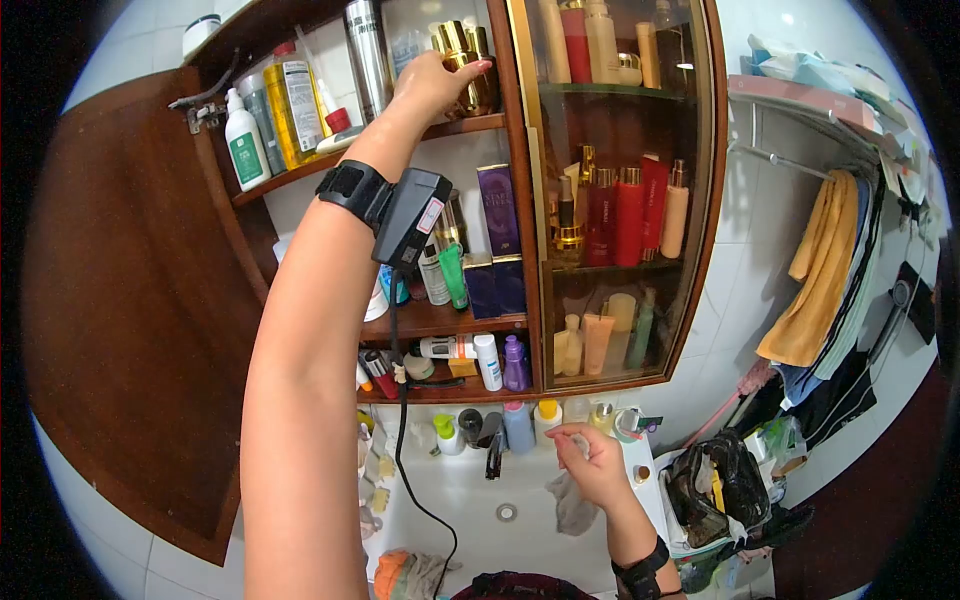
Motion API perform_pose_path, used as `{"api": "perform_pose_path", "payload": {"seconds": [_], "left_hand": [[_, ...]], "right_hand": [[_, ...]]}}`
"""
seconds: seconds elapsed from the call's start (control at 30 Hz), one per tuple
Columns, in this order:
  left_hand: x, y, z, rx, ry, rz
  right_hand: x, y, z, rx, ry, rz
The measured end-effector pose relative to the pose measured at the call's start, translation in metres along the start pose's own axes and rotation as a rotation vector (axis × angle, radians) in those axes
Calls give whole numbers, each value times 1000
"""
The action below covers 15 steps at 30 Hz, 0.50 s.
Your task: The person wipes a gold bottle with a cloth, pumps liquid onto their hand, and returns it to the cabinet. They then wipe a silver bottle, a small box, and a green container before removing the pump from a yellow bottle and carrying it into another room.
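On the upper shelf of the open cabinet, my left hand (pixel 432 85) reaches in among shiny gold cosmetic bottles (pixel 480 95). Its fingers are closed around one of them; part of the grip is hidden behind the hand. Over the right side of the sink, my right hand (pixel 592 465) is closed on a damp-looking grey cloth (pixel 574 506) that hangs below the palm. A tall silver can (pixel 368 55) stands just left of my left hand.
A brown cabinet door (pixel 130 300) hangs open at left. Lower shelves hold boxes and tubes. Bottles line the back of the white sink (pixel 470 520) near the black faucet (pixel 493 455). Glass doors (pixel 620 220) cover more bottles. Towels (pixel 815 270) hang right, above a lined bin (pixel 715 490).
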State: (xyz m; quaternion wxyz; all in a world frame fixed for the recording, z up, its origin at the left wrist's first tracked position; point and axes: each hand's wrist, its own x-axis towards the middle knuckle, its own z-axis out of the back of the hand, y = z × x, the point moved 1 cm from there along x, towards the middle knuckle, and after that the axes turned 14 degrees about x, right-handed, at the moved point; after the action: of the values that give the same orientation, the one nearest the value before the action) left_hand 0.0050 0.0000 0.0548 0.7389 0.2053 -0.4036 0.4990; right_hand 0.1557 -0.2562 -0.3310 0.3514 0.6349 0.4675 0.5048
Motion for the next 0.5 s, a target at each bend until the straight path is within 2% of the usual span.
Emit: {"api": "perform_pose_path", "payload": {"seconds": [0.13, 0.23, 0.27, 0.37, 0.5], "left_hand": [[-2, 3, -6, -93, -62, -20], [-9, 3, -8, -49, -169, -57], [-11, 3, -7, -136, -100, -1], [-9, 8, -13, -125, -156, -21], [-18, 3, -10, -255, -83, -12]], "right_hand": [[3, -1, -3, 3, -10, -15], [4, -1, -4, -9, -15, 2], [4, -2, -5, -13, -17, 6], [6, -5, -6, -11, -23, 7], [6, -7, -9, -12, -14, -2]]}}
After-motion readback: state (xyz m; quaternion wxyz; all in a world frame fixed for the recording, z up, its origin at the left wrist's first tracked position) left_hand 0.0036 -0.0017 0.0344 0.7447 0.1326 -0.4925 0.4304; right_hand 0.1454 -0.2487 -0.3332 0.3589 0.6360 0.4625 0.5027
